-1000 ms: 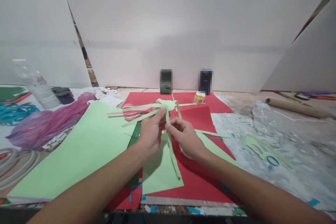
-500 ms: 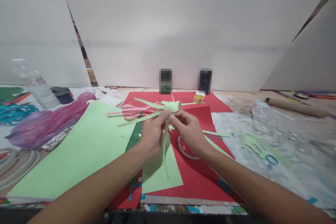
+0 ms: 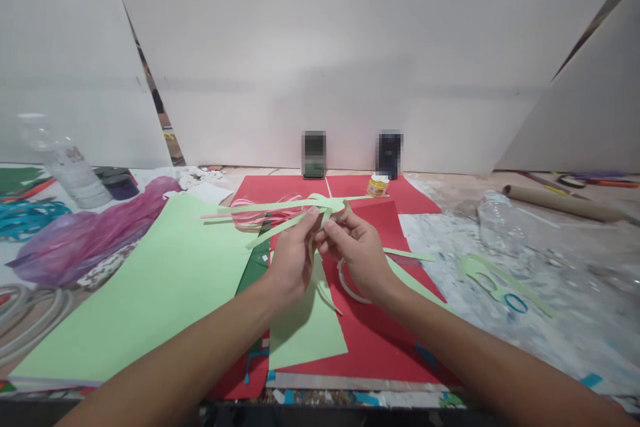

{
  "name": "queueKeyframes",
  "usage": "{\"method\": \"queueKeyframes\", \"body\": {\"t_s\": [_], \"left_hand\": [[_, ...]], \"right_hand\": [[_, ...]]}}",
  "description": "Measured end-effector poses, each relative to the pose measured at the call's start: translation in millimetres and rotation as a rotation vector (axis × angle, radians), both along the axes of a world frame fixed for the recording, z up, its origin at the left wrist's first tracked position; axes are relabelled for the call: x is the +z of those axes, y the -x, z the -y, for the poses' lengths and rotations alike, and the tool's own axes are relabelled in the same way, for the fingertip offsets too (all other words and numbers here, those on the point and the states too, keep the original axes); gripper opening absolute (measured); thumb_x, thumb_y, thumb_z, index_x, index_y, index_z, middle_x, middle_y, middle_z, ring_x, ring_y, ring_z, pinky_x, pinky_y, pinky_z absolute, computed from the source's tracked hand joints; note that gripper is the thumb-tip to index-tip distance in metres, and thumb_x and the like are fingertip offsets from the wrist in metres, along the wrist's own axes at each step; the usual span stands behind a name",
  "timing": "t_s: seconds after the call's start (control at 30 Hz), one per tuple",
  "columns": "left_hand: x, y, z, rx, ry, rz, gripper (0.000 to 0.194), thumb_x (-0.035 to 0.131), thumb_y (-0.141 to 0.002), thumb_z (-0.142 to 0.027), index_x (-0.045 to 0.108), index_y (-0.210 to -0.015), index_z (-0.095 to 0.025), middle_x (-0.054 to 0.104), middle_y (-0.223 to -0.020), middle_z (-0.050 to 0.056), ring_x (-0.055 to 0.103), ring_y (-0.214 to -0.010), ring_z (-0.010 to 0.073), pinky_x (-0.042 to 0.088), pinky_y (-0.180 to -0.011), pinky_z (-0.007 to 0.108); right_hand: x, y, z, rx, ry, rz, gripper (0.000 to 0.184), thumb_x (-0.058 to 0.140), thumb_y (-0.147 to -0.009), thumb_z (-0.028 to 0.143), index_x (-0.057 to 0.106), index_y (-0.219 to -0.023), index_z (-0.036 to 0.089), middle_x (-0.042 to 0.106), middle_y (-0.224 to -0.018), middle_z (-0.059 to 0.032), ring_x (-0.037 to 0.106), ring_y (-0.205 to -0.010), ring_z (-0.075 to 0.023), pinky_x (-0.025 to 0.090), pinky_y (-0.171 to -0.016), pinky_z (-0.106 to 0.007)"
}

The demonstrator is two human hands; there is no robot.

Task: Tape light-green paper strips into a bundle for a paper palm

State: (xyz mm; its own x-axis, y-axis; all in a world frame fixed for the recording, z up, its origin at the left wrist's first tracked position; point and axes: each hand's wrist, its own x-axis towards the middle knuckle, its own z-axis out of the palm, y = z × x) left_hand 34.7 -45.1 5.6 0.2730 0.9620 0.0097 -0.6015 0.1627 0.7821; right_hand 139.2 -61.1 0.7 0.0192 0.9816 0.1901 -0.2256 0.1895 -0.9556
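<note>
Light green paper strips point(image 3: 327, 203) are gathered between my two hands, crossing each other, with loose ends reaching left and hanging down. My left hand point(image 3: 296, 250) is closed on them, thumb on top. Closed on the right side of the same strips is my right hand point(image 3: 357, 243), thumb and fingers pinched together. My fingers hide part of where the strips cross. Just behind lies a bundle of pink paper strips point(image 3: 245, 213). Beneath my hands are red paper sheets point(image 3: 390, 347), a smaller green sheet point(image 3: 305, 340) and a pale ring point(image 3: 350, 287), partly covered by my right hand.
A large green sheet point(image 3: 135, 287) lies left, beside a purple plastic bag point(image 3: 100, 233) and a bottle point(image 3: 75, 163). A small yellow jar point(image 3: 378, 185) stands behind, near two upright phones point(image 3: 314, 155). Right are green-handled scissors point(image 3: 487, 280) and a cardboard tube point(image 3: 560, 203). White boards point(image 3: 320, 67) stand behind.
The strips have turned in my fingers: the upper left end now lies flatter, and the hanging end has swung right. Both hands stay in nearly the same place.
</note>
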Motion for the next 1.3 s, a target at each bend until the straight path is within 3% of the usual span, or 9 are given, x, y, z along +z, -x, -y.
{"method": "queueKeyframes", "body": {"t_s": [0.43,0.63,0.9,1.1,1.3], "left_hand": [[-3.7,-6.3,3.8,0.103,-0.180,-0.147,0.030,0.066,-0.077,-0.043,0.060,-0.067,-0.015,0.057,-0.064,0.000,0.051,-0.056,0.0117,0.044,-0.046,0.024],[-4.8,-4.0,3.9,0.088,-0.228,-0.213,0.031,0.062,-0.080,-0.043,0.065,-0.073,-0.013,0.056,-0.064,0.002,0.049,-0.054,0.0111,0.043,-0.048,0.024],[-1.7,0.3,5.5,0.115,-0.210,-0.297,0.025,0.066,-0.078,-0.038,0.065,-0.067,-0.015,0.053,-0.061,-0.001,0.048,-0.056,0.0098,0.043,-0.053,0.023],[0.1,7.1,-1.6,0.212,-0.288,-0.348,0.018,0.068,-0.077,-0.033,0.067,-0.071,-0.016,0.063,-0.073,0.001,0.057,-0.071,0.0135,0.047,-0.066,0.025],[1.8,13.3,-4.0,0.180,-0.384,-0.545,0.017,0.064,-0.079,-0.033,0.070,-0.077,-0.017,0.067,-0.076,0.004,0.061,-0.075,0.0163,0.048,-0.071,0.027]], "right_hand": [[-7.2,3.8,-0.7,-0.006,0.048,-0.198,0.021,0.067,-0.080,0.034,0.055,-0.071,0.018,0.064,-0.065,0.0001,0.055,-0.055,-0.0099,0.037,-0.048,-0.021],[-7.8,2.7,-0.4,0.007,0.027,-0.168,0.018,0.064,-0.082,0.034,0.058,-0.074,0.019,0.062,-0.065,0.0003,0.053,-0.055,-0.0102,0.037,-0.047,-0.022],[-11.3,1.7,0.5,0.014,0.021,-0.106,0.017,0.064,-0.082,0.036,0.060,-0.082,0.019,0.059,-0.065,0.0011,0.052,-0.057,-0.0108,0.038,-0.050,-0.023],[-0.2,-8.5,4.6,0.067,-0.008,0.016,0.021,0.065,-0.081,0.037,0.061,-0.085,0.017,0.063,-0.079,-0.0027,0.057,-0.068,-0.0124,0.041,-0.058,-0.024],[10.1,-22.9,-1.1,-0.022,0.120,-0.056,0.028,0.070,-0.075,0.040,0.056,-0.070,0.017,0.057,-0.060,0.0015,0.049,-0.055,-0.0099,0.035,-0.051,-0.023]]}}
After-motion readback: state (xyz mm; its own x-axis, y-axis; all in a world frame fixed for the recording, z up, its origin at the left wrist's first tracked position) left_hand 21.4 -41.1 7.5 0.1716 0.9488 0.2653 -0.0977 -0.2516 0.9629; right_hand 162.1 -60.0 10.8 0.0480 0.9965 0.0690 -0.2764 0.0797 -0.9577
